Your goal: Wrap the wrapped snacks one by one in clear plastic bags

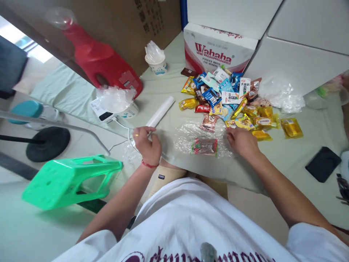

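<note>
Here's my right hand [244, 142], fingertips pinched narrow on the right edge of the clear plastic [182, 140], and my left hand [148, 145] over by the near end of the white roll [160, 112] — fingers curled in, though I can't tell whether they grip anything. The snack packet [205, 146] sits between my hands, near the front edge of the table [201, 169], with the plastic around it; whether it's inside or merely underneath, I can't make out. Danger here: a hard tug from my right could drag the packet sideways or tear the film, thin as it looks. Pull it towards me and the packet could slip off that close edge. My right knuckles are right beside the snack pile [240, 109], so a careless sweep might scatter a few, and the white cable [121, 123] behind my left wrist could snag. Now the lie of it — the packet is flat, printed face up, long axis running left to right across my front, one green end pointing towards each hand.
</note>
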{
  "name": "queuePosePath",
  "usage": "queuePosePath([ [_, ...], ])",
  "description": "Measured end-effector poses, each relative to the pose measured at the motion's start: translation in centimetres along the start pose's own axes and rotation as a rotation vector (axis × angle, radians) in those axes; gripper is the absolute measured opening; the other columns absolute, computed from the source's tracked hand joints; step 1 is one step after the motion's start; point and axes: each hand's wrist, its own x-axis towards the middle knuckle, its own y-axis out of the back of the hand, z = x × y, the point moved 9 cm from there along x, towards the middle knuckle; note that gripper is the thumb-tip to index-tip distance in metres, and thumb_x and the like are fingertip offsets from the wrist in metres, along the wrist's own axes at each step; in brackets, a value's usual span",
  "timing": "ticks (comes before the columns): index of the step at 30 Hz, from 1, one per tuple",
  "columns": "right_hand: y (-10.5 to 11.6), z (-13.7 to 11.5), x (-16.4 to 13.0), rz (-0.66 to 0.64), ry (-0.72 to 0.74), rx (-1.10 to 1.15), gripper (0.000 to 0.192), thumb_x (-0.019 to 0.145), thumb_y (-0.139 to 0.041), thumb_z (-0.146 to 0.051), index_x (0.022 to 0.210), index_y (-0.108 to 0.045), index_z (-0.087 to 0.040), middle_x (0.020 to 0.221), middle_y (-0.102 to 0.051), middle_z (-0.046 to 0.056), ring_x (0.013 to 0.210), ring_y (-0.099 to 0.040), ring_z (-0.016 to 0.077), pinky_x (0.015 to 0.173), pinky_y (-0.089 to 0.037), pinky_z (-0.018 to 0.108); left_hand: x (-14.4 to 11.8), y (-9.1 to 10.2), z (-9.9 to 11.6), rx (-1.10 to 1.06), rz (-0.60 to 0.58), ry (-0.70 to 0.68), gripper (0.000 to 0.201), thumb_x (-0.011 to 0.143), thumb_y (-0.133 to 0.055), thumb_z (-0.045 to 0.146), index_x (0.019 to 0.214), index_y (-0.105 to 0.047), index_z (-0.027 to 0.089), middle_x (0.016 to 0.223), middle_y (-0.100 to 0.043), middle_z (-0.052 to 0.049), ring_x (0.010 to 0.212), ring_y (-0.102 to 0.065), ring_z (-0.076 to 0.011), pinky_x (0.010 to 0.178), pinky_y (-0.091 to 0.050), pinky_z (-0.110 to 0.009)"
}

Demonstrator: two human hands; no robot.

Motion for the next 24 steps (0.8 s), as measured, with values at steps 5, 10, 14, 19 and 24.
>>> queuePosePath([
  [5,1.6,-4.6,3.6,0.135,0.271,0.093,0.054,0.097,-0.057,-0.035,0.146,-0.054,-0.013,0.135,-0.063,0.017,0.123,-0.05,0.0333,0.103,-0.041,0.041,-9.5,-5.0,11.8,-0.097,-0.65,-0.693,0.04,0.096,-0.042,0.019,0.125,-0.069,0.027,0.127,-0.072,-0.007,0.106,-0.065,-0.0233,0.089,-0.049,-0.043],
  [10,-1.3,-5.9,7.5,-0.063,0.225,0.199,0.037,0.088,-0.067,-0.026,0.122,-0.069,-0.014,0.116,-0.072,0.013,0.104,-0.062,0.0253,0.088,-0.043,0.031,-12.6,-11.0,13.0,0.154,-0.878,-0.674,0.054,0.099,-0.039,0.019,0.152,-0.052,0.021,0.157,-0.054,-0.007,0.132,-0.056,-0.0307,0.093,-0.048,-0.046],
  [14,-0.9,-6.7,6.9,-0.173,0.38,0.335,0.018,0.091,-0.06,-0.021,0.096,-0.077,-0.02,0.089,-0.074,0.002,0.088,-0.064,0.019,0.08,-0.042,0.026,-12.4,-11.7,12.3,0.126,-0.872,-0.674,0.056,0.098,-0.041,0.017,0.153,-0.051,0.022,0.157,-0.054,-0.007,0.13,-0.058,-0.0295,0.097,-0.048,-0.046],
  [19,0.5,-7.5,2.4,-0.058,0.51,0.329,0.028,0.1,-0.053,-0.027,0.106,-0.08,-0.021,0.093,-0.073,0.007,0.09,-0.059,0.0212,0.083,-0.041,0.031,-12.3,-11.4,12.4,0.127,-0.877,-0.673,0.055,0.099,-0.041,0.017,0.151,-0.053,0.026,0.154,-0.057,-0.006,0.126,-0.061,-0.028,0.091,-0.049,-0.043],
  [24,-2.2,-8.2,-2.3,0.037,0.556,0.366,0.039,0.104,-0.045,-0.026,0.132,-0.072,-0.024,0.089,-0.067,0.01,0.091,-0.052,0.0248,0.081,-0.042,0.035,-12.0,-11.3,11.3,0.111,-0.901,-0.639,0.047,0.102,-0.041,0.022,0.145,-0.059,0.026,0.149,-0.061,-0.007,0.118,-0.061,-0.0264,0.089,-0.048,-0.043],
])
